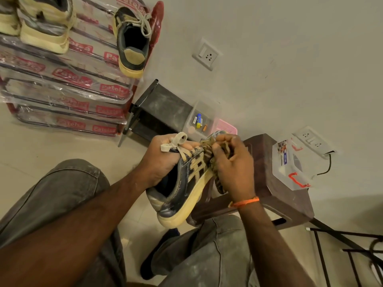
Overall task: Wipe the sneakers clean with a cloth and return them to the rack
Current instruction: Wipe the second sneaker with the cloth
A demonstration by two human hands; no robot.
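A dark sneaker [182, 191] with cream stripes and a yellowed sole is held in the air above my knees, heel toward me. My left hand [159, 160] grips its top by the tongue and laces. My right hand [232, 162] holds a patterned cloth [217, 183] bunched against the sneaker's side near the toe. The matching sneaker [131, 38] stands on the top tier of the shoe rack [68, 88] at upper left. Another pale pair [41, 23] sits at the rack's far left.
A brown plastic stool [275, 195] stands under my right hand, with a clear lidded box [294, 164] on it. A dark bin [159, 110], a clear tub with batteries [200, 121] and a pink tray [226, 126] line the wall. Black metal bars [352, 253] stand at lower right.
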